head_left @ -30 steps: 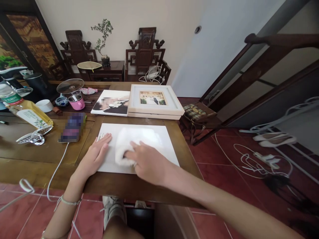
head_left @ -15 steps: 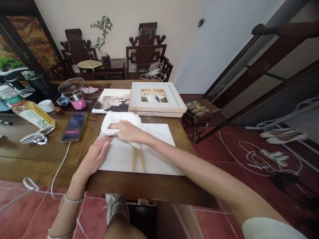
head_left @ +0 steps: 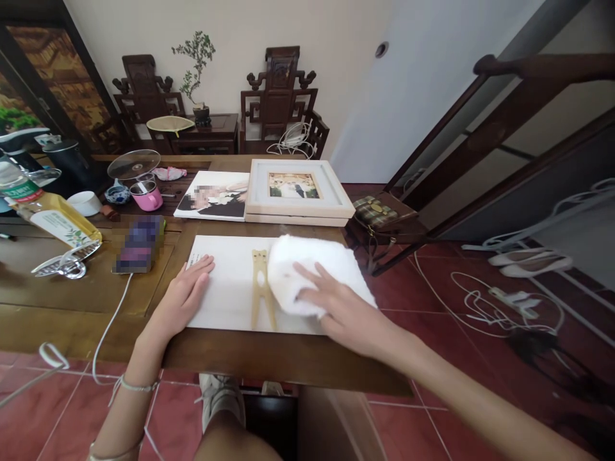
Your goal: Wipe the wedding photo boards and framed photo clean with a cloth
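Note:
A white panel point(head_left: 225, 301) lies flat on the wooden table, with a tan A-shaped stand piece point(head_left: 261, 288) on its middle. My left hand point(head_left: 185, 291) rests flat on the panel's left edge, fingers stretched out and holding nothing. Under my right hand point(head_left: 336, 304), a fluffy white towel point(head_left: 312, 256) is pressed against the panel's right part, just right of the stand piece. The right fingers are partly spread and sunk into the towel, and the towel hides that side of the panel. Small dark print shows by the left fingertips.
Behind the panel are a stacked pair of framed pictures point(head_left: 300, 211) and a photo print point(head_left: 214, 195). To the left lie a phone point(head_left: 140, 243) with a white cable, a hair claw clip point(head_left: 67, 259), an oil bottle point(head_left: 52, 214) and a pink mug point(head_left: 147, 195). The table's front edge point(head_left: 288, 362) is close.
My right hand has slid the towel from the panel's upper left across to its right side, uncovering the stand piece's top. My left hand stays at the left edge.

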The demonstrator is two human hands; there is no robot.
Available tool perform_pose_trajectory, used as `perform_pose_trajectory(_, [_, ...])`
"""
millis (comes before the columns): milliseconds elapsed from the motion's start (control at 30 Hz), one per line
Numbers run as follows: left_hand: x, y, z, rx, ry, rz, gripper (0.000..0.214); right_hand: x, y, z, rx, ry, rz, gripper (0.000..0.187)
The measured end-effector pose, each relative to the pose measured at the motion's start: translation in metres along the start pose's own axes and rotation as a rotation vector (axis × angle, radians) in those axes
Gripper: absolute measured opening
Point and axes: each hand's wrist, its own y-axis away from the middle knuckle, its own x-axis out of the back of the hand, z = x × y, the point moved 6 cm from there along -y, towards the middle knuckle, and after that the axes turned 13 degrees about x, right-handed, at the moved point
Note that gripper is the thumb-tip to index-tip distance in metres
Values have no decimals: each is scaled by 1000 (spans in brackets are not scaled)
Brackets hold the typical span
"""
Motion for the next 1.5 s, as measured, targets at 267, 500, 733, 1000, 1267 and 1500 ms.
perform_pose_trajectory(267, [0,-1,-1,-17,-5,10,46,14,25,-36,105,-130,-227,50])
perform_pose_trajectory(500, [0,0,-2,-1,10,3,48,15,-30,40,66,-68,-6,57])
perform_pose_trajectory(733, [-1,-1,-2,8,14,1,49,13,-17,31,12,-47,3,56])
perform_pose_trajectory(1000, [0,-1,-1,7,19,2,48,19,55,-34,9,-211,-256,58])
perform_pose_trajectory(1267, [0,-1,-1,10,24,5,48,18,-7,33,-26,-243,-56,53])
perform_pose_trajectory(1500, [-1,-1,-1,26,25,-2,48,6,-40,45,-43,-229,192,54])
